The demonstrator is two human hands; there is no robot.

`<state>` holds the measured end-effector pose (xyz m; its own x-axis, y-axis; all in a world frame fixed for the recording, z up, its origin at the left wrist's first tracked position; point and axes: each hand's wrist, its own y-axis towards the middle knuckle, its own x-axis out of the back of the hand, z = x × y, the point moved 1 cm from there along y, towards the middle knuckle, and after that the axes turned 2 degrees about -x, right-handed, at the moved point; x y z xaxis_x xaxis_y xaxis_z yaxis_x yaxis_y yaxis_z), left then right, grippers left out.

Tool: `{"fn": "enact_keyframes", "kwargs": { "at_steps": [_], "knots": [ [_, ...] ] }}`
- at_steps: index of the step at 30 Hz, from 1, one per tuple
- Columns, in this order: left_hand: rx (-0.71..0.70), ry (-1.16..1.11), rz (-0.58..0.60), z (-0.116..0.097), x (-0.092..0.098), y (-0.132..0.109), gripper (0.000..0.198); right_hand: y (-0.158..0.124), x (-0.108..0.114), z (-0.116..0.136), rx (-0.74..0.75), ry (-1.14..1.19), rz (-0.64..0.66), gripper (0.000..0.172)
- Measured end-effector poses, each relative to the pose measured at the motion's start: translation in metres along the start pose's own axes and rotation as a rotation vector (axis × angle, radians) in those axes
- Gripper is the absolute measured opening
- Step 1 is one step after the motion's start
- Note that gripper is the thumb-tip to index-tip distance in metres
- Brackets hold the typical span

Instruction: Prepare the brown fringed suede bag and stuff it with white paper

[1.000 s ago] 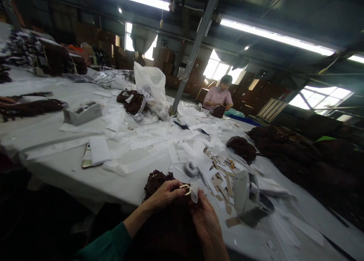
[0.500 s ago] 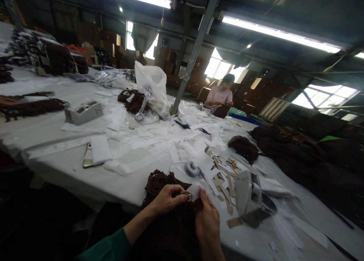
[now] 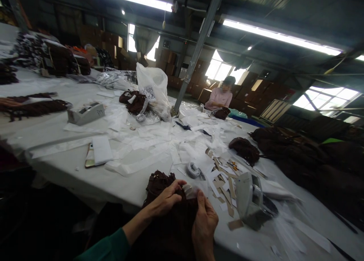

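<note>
A dark brown garment (image 3: pixel 165 219) lies over the near table edge in front of me. My left hand (image 3: pixel 167 197), in a green sleeve, pinches the cloth near its top, where a small white paper wrap (image 3: pixel 190 191) covers a metal buckle. My right hand (image 3: pixel 204 225) is curled, its thumb and fingers pressed on that white wrap. Both hands are closed on the same spot. The buckle itself is hidden under the paper.
A tape dispenser (image 3: pixel 251 200) stands just right of my hands, another (image 3: pixel 85 113) at the left. White paper strips (image 3: pixel 159 139), a tape roll (image 3: pixel 193 170), a phone (image 3: pixel 91 158) and a plastic bag (image 3: pixel 152 88) lie about. Brown garments (image 3: pixel 298 154) pile right. A person (image 3: pixel 220 98) works opposite.
The gold buckle, visible between my fingers a second ago, is now covered by the white paper. My right hand has curled over it.
</note>
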<state>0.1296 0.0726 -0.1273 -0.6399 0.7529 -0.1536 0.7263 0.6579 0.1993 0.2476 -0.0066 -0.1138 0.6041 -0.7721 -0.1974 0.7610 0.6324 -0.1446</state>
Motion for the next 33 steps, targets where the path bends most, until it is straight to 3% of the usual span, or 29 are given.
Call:
{"fn": "enact_keyframes", "kwargs": {
  "at_steps": [5,12,17,21,24,28,31,33],
  "knots": [
    [-0.023,-0.162,0.066,0.005,0.006,-0.001,0.061,0.002,-0.005,-0.004,0.003,-0.018,0.081,0.048],
    [-0.023,-0.195,-0.011,0.003,0.01,0.001,0.073,0.013,-0.002,0.005,-0.085,-0.001,0.329,0.048],
    [-0.059,-0.134,-0.071,-0.001,0.01,0.002,0.068,0.007,-0.002,0.007,0.05,-0.236,0.252,0.045],
    [-0.143,0.137,-0.139,-0.011,0.01,0.001,0.06,0.001,-0.013,0.001,0.105,-0.321,0.259,0.041],
    [-0.188,0.302,-0.201,-0.02,0.008,0.001,0.061,-0.002,-0.022,0.003,0.128,-0.316,0.277,0.041],
    [-0.186,0.331,-0.262,-0.031,0.006,0.001,0.06,-0.003,-0.032,0.01,0.103,-0.246,0.344,0.042],
    [-0.18,0.411,-0.318,-0.039,0.011,-0.003,0.061,0.002,-0.036,0.017,0.113,-0.216,0.302,0.042],
    [-0.147,0.506,-0.327,-0.043,0.018,-0.009,0.05,0.007,-0.038,0.023,0.133,-0.195,0.261,0.042]
  ]
}}
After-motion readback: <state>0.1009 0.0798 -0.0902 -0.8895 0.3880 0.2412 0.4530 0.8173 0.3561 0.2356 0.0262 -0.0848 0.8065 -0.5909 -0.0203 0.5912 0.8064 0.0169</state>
